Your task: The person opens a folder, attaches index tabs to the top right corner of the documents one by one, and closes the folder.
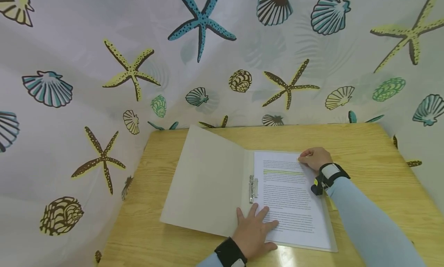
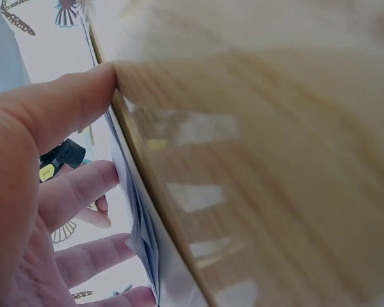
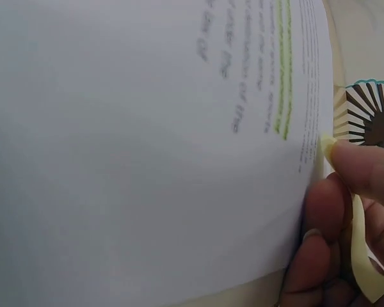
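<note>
An open beige folder [image 1: 208, 182] lies on the table, with a stack of printed pages [image 1: 288, 205] on its right side. One line near the top of the page carries a yellow-green highlight [image 1: 282, 172]. My left hand [image 1: 254, 230], fingers spread, rests at the lower left of the pages and the folder's lower edge. Up at the top right page edge, my right hand [image 1: 316, 159] pinches a pale yellow paper strip [image 3: 365, 262] between thumb and fingers. The strip's yellow tip shows by the thumb, right at the page edge.
A metal clip fastener [image 1: 252, 190] sits along the folder's spine. Partly hidden under the right sleeve, a small yellow piece [image 1: 332, 203] lies beside the folder. The wooden table [image 1: 138, 213] borders a curtain [image 1: 215, 85] printed with shells and starfish.
</note>
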Tool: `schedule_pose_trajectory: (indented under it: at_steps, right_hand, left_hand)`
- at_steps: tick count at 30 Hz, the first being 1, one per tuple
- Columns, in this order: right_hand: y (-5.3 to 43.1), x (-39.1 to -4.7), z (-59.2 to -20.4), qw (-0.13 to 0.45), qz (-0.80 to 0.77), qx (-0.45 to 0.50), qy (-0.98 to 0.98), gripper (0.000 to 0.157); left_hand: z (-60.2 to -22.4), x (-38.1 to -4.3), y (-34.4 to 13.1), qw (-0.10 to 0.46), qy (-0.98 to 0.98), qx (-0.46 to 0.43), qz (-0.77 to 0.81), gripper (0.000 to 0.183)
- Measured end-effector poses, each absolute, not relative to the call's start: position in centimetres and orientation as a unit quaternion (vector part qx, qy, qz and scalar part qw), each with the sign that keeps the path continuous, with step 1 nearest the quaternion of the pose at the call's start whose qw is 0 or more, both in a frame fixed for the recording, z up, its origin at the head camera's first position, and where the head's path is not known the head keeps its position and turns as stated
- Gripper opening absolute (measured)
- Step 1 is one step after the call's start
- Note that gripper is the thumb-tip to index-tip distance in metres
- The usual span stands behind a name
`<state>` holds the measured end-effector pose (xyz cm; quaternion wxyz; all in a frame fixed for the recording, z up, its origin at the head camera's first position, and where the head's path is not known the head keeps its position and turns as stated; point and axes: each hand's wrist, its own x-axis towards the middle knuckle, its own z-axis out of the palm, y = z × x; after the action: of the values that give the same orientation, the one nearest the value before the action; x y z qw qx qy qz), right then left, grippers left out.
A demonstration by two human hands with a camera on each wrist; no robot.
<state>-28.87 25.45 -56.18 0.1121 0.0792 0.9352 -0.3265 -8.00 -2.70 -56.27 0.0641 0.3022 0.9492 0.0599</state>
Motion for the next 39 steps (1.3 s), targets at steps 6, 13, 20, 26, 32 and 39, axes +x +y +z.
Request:
schedule_pose_trajectory:
  at_steps: [6, 13, 20, 26, 32, 39]
  right_hand:
    - [25.57, -28.89, -56.24, 0.115, -0.332, 0.073, 0.933, 0.029]
    - [25.79, -28.89, -56.48, 0.108, -0.327, 0.069, 0.936, 0.029]
    - [25.96, -28.7, -56.53, 0.109, -0.331, 0.073, 0.935, 0.029]
    - [26.14, -28.56, -56.41, 0.105, -0.335, 0.069, 0.934, 0.029]
    - [26.24, -28.66, -56.55, 0.101, -0.337, 0.068, 0.934, 0.028]
    - [26.36, -28.91, -57.07, 0.096, -0.338, 0.071, 0.934, 0.028]
  left_hand:
    - [-56.19, -8.0, -2.77, 0.069, 0.95, 0.298, 0.061, 0.062]
    - [-56.07, -7.97, -2.82, 0.069, 0.95, 0.298, 0.061, 0.062]
    - [-56.29, -7.99, -2.66, 0.065, 0.951, 0.297, 0.06, 0.063]
    - [-56.15, -8.0, -2.6, 0.068, 0.951, 0.295, 0.062, 0.062]
    - [-55.96, -7.95, -2.62, 0.072, 0.951, 0.293, 0.064, 0.061]
    - [-55.73, -7.87, -2.57, 0.068, 0.952, 0.293, 0.063, 0.061]
